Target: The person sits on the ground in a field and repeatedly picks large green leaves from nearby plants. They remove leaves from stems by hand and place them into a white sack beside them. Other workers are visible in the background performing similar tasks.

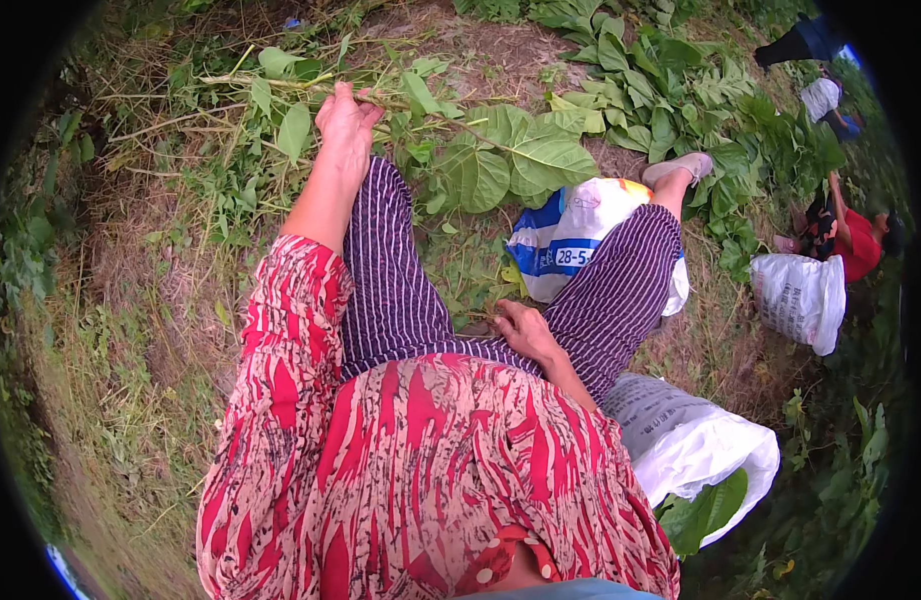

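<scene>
My left hand (pixel 348 120) is stretched out beyond my left knee, its fingers closed around a leafy stem (pixel 303 84). Green leaves stick out on both sides of the grip, and large broad leaves (pixel 517 157) lie to its right. My right hand (pixel 528 330) rests at my lap by the inner right thigh, fingers loosely curled and apart, nothing visible in it. A small dark thing near its fingertips is too unclear to name. Beyond that hand, a white and blue printed plastic sack (pixel 554 240) lies partly under my right leg.
A white woven sack (pixel 700 450) with a large leaf in its mouth stands at my right side. Broad leaves (pixel 655 90) are heaped at the upper right. Farther right are another white sack (pixel 798 296) and a person in red (pixel 858 240). Cut stems and weeds (pixel 228 150) cover the ground ahead-left.
</scene>
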A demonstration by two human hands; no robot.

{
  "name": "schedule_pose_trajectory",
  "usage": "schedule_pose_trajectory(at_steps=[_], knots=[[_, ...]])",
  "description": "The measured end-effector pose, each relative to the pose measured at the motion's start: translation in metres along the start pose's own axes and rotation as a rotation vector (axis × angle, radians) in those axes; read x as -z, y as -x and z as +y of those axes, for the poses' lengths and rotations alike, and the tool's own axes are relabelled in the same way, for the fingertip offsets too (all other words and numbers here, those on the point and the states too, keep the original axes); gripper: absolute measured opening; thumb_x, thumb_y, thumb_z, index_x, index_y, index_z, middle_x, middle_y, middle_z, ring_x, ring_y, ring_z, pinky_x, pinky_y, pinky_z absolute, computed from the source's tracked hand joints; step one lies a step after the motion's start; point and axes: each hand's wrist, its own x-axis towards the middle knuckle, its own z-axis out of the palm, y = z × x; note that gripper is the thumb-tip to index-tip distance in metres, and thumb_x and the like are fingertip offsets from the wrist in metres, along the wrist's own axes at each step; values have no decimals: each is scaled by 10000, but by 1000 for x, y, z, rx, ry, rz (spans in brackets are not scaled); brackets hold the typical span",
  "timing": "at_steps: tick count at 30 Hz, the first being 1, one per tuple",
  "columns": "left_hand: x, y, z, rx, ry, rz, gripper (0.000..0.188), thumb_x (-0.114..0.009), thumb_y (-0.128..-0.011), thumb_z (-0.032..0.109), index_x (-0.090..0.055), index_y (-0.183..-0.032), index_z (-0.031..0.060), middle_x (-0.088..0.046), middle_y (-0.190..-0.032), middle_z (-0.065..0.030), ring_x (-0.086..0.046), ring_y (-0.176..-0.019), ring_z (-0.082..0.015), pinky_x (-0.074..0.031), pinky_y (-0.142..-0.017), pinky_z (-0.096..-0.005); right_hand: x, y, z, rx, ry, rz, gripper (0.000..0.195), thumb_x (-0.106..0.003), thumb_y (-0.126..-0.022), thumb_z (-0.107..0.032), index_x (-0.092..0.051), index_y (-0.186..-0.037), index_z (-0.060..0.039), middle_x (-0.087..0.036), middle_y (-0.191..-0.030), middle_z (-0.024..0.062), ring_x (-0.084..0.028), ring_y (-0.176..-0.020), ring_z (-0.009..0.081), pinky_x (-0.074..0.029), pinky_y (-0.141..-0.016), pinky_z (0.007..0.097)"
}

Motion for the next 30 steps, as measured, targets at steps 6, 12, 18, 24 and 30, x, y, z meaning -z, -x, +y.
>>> schedule_pose_trajectory(at_steps=[6,12,18,24,30], knots=[[43,-38,30,1,63,-21,278,-425,-960,290,-459,-1029,23,-558,-900,-149,-593,-827,-303,-492,-758,-497,-36,-36,-27,-18,14,169,287,-573,-820,-134,-570,-1064,18,-601,-888,204,-595,-824,360,-464,-722,407],[70,-47,40,56,150,-9,289,-428,-960,288,-475,-1046,16,-557,-887,-132,-572,-722,-229,-531,-648,-410,-29,-53,-46,47,117,333,242,-556,-826,-77,-563,-1051,13,-578,-903,202,-585,-817,364,-465,-721,404],[50,-41,53,94,112,-86,272,-430,-961,288,-488,-1033,32,-571,-871,-114,-585,-717,-219,-522,-631,-389,31,-102,-117,280,359,614,358,-606,-763,-40,-529,-1109,11,-544,-1053,172,-522,-964,348,-429,-831,399],[25,-34,60,64,140,-162,305,-499,-931,309,-522,-1049,29,-585,-876,-100,-590,-721,-201,-533,-654,-374,84,-167,-138,342,489,625,423,-635,-744,-111,-515,-1131,10,-509,-1102,177,-483,-1002,354,-401,-868,424],[-16,-2,78,40,108,-193,333,-521,-919,339,-512,-1082,50,-585,-874,-83,-582,-722,-183,-506,-635,-304,105,-179,-133,179,534,452,160,-528,-852,-207,-574,-836,-55,-552,-830,140,-541,-802,318,-459,-665,447]])
